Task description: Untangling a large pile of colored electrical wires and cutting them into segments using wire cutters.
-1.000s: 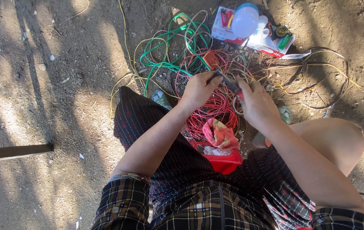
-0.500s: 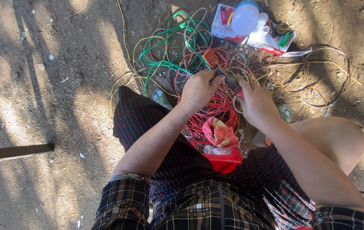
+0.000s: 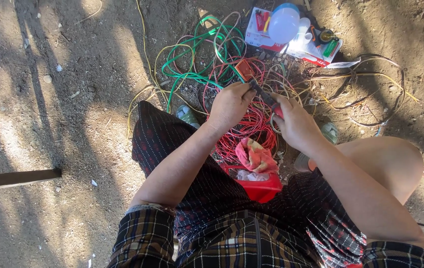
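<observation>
Sunlit dirt ground (image 3: 48, 114) carries a tangle of wires (image 3: 242, 124) near its far edge, where my right hand (image 3: 295, 124) grips a red-handled tool (image 3: 267, 99), its long axis slanting up-left toward my left hand (image 3: 229, 104), which pinches the tool's far end.

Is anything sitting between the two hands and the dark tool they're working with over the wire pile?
Nothing visible. The left hand and right hand both touch the dark tool directly, above the red wires. Both grips are closed on it.
</observation>
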